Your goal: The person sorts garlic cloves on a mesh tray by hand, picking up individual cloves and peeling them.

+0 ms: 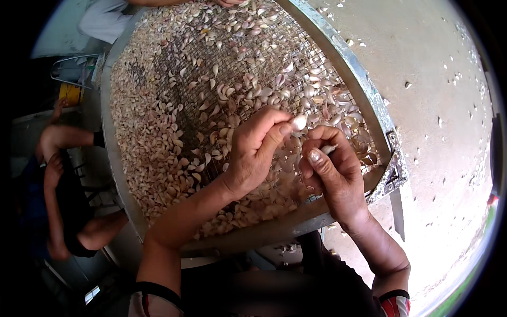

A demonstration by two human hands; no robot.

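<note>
We see our left hand raised over a large wire-mesh sieve tray, its fingers curled in and pinched on 1 pale garlic clove, which sits at the fingertips just above the mesh. Our right hand is just beside it, to the right, with its fingers closed around a small pale piece that pokes out between thumb and forefinger; we cannot tell whether that piece is a clove or a bit of skin. The 2 hands are close together, nearly touching at the fingertips, over the lower right part of the tray.

The tray has a grey metal frame and is tilted across the view, with its near corner by our right wrist. Loose garlic cloves lie thick on the mesh, heaped densest along the left and lower edges and thinner in the middle, where the bare mesh shows through. Some cloves have a purplish tint, mostly towards the top right.

To the right of the tray lies a pale concrete floor scattered with small flecks of skin. On the left, another person sits beside the tray, with bare arms and dark clothing. At the top edge, a third person's light garment shows just beyond the tray.
</note>
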